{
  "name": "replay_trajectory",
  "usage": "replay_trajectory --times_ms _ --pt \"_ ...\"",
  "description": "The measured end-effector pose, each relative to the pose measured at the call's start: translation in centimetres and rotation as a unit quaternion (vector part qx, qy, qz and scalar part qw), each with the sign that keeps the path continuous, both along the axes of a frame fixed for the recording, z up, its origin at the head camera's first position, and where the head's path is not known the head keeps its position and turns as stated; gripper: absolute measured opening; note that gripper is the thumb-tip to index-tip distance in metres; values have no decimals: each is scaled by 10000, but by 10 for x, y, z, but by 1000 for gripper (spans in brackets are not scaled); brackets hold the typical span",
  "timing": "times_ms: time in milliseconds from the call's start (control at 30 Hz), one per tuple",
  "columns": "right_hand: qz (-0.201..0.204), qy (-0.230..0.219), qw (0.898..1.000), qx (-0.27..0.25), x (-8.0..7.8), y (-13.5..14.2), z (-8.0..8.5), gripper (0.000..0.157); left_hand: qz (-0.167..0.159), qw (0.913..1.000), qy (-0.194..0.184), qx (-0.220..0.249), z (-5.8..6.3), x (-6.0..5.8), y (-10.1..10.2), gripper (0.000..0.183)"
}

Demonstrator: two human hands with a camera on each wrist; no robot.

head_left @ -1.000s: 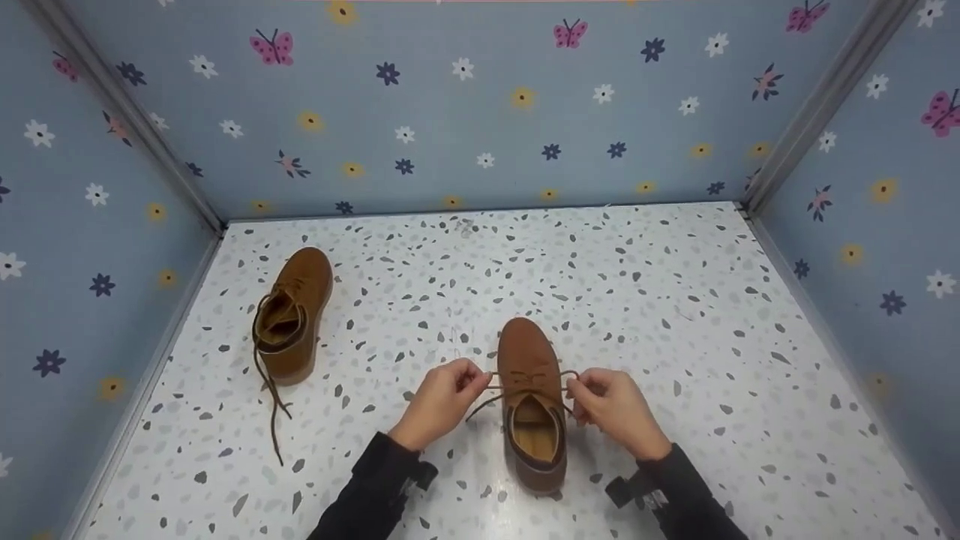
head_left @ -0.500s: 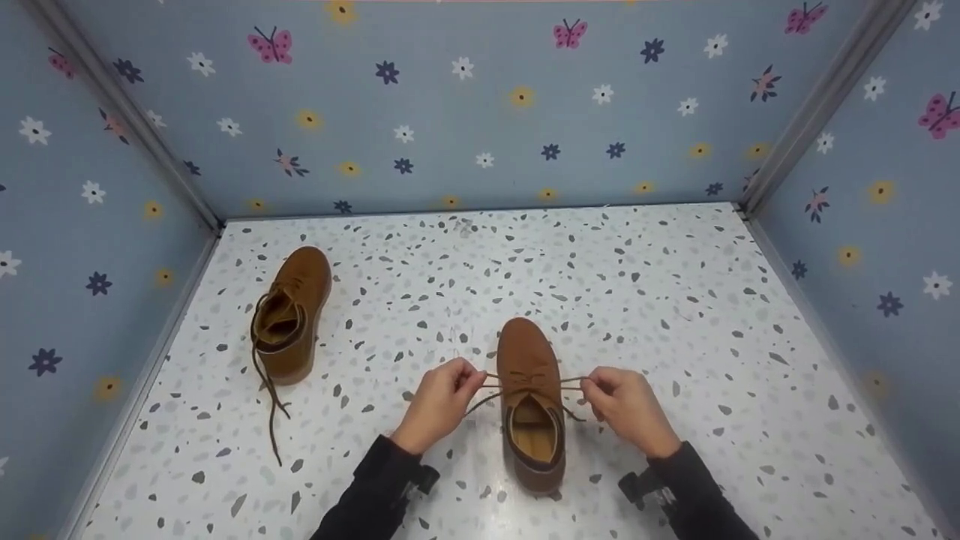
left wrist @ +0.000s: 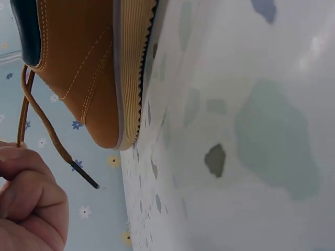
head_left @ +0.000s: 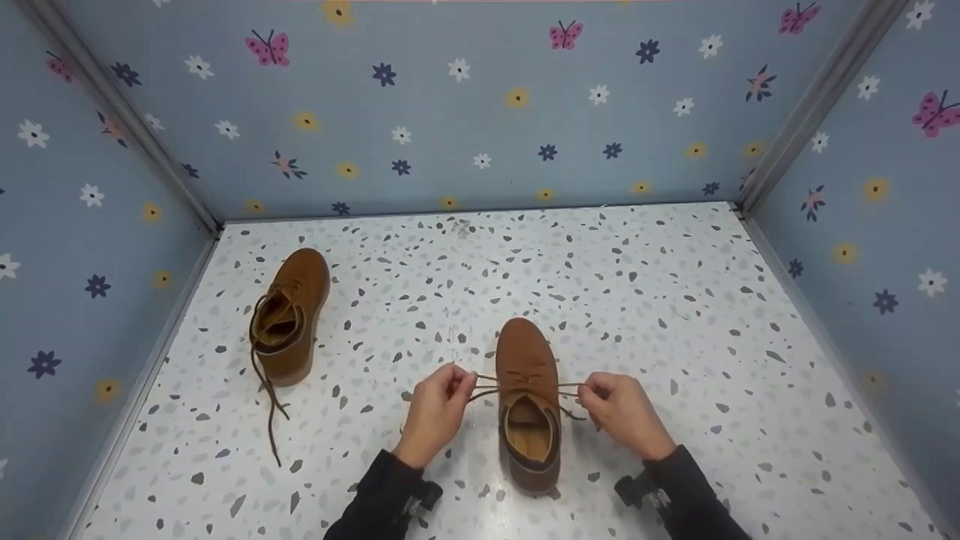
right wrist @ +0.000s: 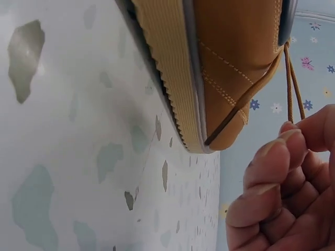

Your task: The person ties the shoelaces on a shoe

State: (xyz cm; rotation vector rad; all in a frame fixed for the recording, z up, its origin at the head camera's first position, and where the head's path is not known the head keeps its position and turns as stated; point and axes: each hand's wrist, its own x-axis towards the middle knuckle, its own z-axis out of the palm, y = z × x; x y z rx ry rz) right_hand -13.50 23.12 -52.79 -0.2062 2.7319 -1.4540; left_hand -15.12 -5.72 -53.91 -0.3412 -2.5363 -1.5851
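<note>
Pale blue flower-printed wall panels (head_left: pixel 431 112) enclose a white, grey-speckled floor (head_left: pixel 637 300). At far left a brown lace-up shoe (head_left: pixel 313 315) stands with its trailing laces (head_left: pixel 271 394). Then the person's bare left hand (head_left: pixel 435 411) pinches a doubled thin brown lace (left wrist: pixel 23 112), stretched straight from the second brown shoe (head_left: pixel 526 354), which stands upright between both hands, while the bare right hand (head_left: pixel 626 414) pinches another doubled lace (right wrist: pixel 289 86) opposite
</note>
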Motion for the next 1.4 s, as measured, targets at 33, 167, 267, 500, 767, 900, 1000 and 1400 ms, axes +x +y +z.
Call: replay_trajectory --times_ms 33,167,267,500,767,900,1000,1400 --pt "-6 -3 10000 -92 1 0 1 25 -79 9999 -124 10 1 -1 -1 21" --pt "-18 173 9995 -251 4 -1 7 19 -468 9979 -427 -150 10 -7 -4 17" --pt "-15 282 9994 -221 5 -1 9 12 -692 9961 -463 -306 18 -14 -3 13" --pt "180 200 9995 -137 4 -6 14 22 -1074 9907 -213 -811 31 -25 4 23" --pt "150 682 9971 286 1 -7 16 30 -693 9885 720 -1133 30 -17 3 26" --pt "152 780 9959 430 2 -6 10 31 -559 9902 719 -1057 22 -9 0 26" --pt "139 687 9967 400 5 -5 4 33 -419 9924 736 -894 16 -4 -1 26" --pt "73 266 9988 412 10 0 -12 32 -3 9963 714 -486 -2 10 -3 26"
